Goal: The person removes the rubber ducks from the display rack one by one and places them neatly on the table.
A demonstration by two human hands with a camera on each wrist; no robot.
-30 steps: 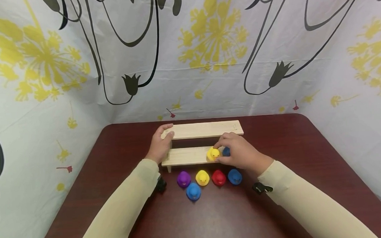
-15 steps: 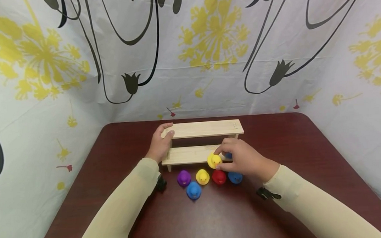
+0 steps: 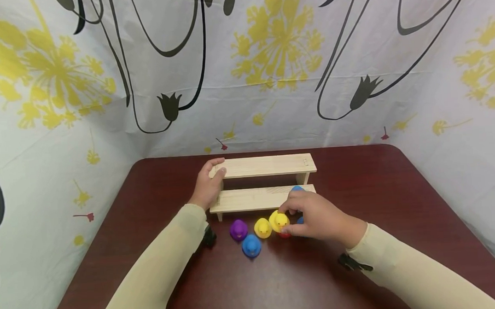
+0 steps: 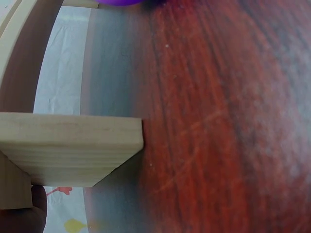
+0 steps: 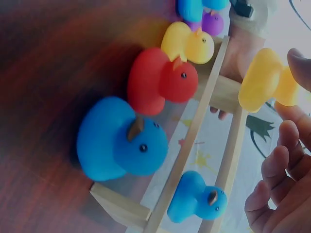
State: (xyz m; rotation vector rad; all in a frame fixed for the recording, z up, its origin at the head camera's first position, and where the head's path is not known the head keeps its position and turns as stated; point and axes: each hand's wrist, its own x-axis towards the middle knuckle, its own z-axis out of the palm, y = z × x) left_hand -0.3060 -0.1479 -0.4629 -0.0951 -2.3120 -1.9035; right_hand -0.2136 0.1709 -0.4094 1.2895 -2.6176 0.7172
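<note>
My right hand [image 3: 318, 216] pinches a yellow rubber duck [image 3: 279, 221] between thumb and fingers, in front of the lower shelf. In the head view this duck overlaps a red duck [image 5: 163, 80] on the table; in the right wrist view it appears raised off the table. My left hand [image 3: 207, 186] holds the left end of a two-tier wooden stand [image 3: 268, 165], thumb on the upper board. On the lower board's right end sits a blue duck [image 5: 194, 196], mostly hidden behind my right hand in the head view.
In front of the stand, a purple duck [image 3: 238, 230], another yellow duck [image 3: 262, 228], the red duck and a blue duck [image 5: 121, 138] stand in a row. One more blue duck [image 3: 251, 245] sits nearer me. A patterned cloth [image 3: 246, 122] hangs behind the dark table [image 3: 356, 177].
My right hand has brought the yellow duck from the lower board forward, toward me, over the red duck. My left hand stays on the stand's left end.
</note>
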